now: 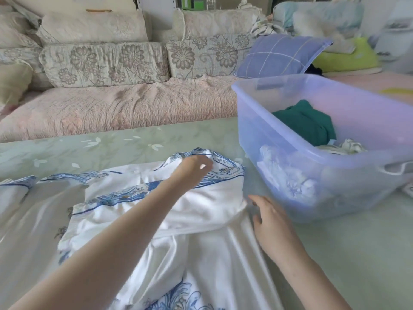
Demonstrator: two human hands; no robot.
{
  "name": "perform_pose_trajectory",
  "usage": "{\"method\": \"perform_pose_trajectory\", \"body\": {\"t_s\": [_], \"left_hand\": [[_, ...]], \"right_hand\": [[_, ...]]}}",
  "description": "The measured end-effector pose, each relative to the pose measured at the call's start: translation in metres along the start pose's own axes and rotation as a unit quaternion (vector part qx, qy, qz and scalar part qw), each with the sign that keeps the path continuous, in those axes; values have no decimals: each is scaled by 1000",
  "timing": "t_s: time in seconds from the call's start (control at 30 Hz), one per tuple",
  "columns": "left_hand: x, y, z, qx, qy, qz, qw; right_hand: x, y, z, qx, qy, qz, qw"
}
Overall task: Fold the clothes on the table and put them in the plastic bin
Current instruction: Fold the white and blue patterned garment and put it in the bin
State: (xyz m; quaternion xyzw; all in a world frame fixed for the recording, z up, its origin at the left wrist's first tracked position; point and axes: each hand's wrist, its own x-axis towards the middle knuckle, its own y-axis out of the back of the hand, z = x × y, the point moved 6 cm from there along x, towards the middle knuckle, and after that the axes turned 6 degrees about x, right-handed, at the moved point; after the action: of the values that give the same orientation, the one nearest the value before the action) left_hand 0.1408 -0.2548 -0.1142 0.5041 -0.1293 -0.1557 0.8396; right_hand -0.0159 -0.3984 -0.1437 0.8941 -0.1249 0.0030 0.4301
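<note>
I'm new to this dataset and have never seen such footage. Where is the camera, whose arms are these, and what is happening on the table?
There is no machine here. A person works with bare hands, and the single picture comes from a camera worn on the head, looking forward and down. On the green table lies a white garment with blue print, partly folded. The left hand reaches to its far edge; blur hides whether it pinches the cloth. The right hand is open, fingers straight, at the garment's right edge, holding nothing. To the right stands a translucent plastic bin with a green garment and pale cloth inside. A sofa is behind the table.
</note>
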Motion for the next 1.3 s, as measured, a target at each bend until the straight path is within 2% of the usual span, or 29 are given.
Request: {"method": "perform_pose_trajectory", "body": {"t_s": [0.1,0.27,0.43,0.6,0.7,0.8,0.87,0.93,1.0,1.03,1.1,1.17,1.23,1.3], "left_hand": [[33,-23,25,-29,35,-44,998],[54,-47,40,28,42,-100,994],[56,-50,37,-2,57,-84,995],[63,-36,28,-135,115,29,984],[67,-35,22,-222,142,66,962],[66,-45,23,-213,138,52,966],[65,-53,29,-189,115,49,974],[64,-58,39,-185,74,51,979],[62,-56,47,-154,18,71,985],[60,-51,51,-123,-13,89,988],[49,-40,54,-88,-64,115,987],[34,-35,50,-44,-96,98,990],[17,-47,43,9,-149,15,989],[0,-70,38,94,-207,-100,969]], "right_hand": [[8,4,11,71,-27,29,997],[13,-2,15,63,-56,56,995],[12,3,1,68,-52,79,993],[5,19,-5,6,-60,113,992],[1,20,-2,-51,-85,85,991],[-1,24,-1,-81,-100,51,990],[-4,23,-2,-109,-92,37,989],[-7,21,-10,-108,-58,67,990],[-8,22,-22,-60,15,126,990],[-7,20,-28,-25,62,130,989],[-5,9,-41,-54,149,77,984],[-5,-9,-35,-115,130,-23,985],[-9,-18,-22,-155,82,-77,981],[-17,-23,-13,-168,33,-140,975]]}}
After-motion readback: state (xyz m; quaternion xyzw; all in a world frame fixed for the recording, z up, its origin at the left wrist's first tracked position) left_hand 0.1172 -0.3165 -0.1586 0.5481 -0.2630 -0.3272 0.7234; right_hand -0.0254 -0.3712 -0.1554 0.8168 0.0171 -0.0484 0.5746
